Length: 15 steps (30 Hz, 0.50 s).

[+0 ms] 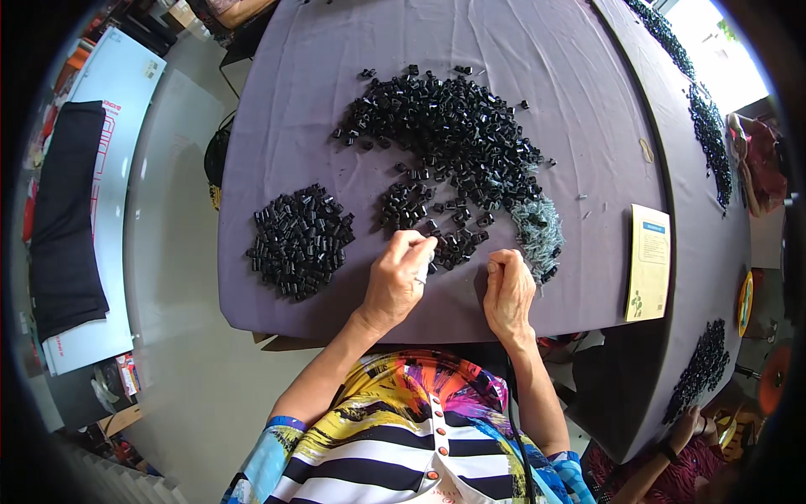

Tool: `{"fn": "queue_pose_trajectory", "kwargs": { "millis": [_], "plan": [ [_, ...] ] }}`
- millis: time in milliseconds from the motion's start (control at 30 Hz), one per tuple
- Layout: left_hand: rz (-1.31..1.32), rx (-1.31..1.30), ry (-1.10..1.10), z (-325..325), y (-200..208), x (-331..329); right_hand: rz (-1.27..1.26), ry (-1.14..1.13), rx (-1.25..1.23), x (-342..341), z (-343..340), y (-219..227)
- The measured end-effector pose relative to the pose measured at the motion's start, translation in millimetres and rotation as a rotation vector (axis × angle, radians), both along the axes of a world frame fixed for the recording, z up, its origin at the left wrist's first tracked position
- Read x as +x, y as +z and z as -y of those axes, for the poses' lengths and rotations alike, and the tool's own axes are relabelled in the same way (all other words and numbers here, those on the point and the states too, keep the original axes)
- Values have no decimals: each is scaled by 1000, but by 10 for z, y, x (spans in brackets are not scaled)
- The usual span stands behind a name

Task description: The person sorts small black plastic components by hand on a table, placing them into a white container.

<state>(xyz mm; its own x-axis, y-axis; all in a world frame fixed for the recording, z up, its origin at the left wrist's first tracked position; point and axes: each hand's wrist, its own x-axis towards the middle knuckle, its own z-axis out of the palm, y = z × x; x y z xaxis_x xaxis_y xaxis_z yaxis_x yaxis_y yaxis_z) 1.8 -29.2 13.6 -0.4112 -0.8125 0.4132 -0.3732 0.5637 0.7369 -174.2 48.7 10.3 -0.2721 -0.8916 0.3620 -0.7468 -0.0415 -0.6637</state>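
My left hand is closed with its fingertips pinched at the near edge of a small cluster of black plastic pieces. What it pinches, if anything, is hidden by the fingers. A short way to its right, my right hand is closed too, thumb against the curled fingers, and its contents cannot be made out. Beside that hand lies a heap of thin, pale grey-green pins. A large curved heap of black plastic pieces spreads beyond both hands. Farther left is a separate round pile of short black pieces.
Purple-grey cloth covers the table. A yellow booklet lies near its right edge. On an adjoining table are more black pieces, with another person's hand close by. Dark cloth rests on a white box at far left.
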Motion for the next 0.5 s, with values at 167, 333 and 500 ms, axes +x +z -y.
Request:
{"fn": "queue_pose_trajectory", "kwargs": {
  "millis": [167,333,500],
  "plan": [
    [-14,32,201,152,59,94,22,-4,-12,2,18,36],
    [-22,87,235,293,47,159,73,-45,15,-2,3,12],
    [50,71,173,488,122,96,45,-29,32,-7,11,10]
  ]
}}
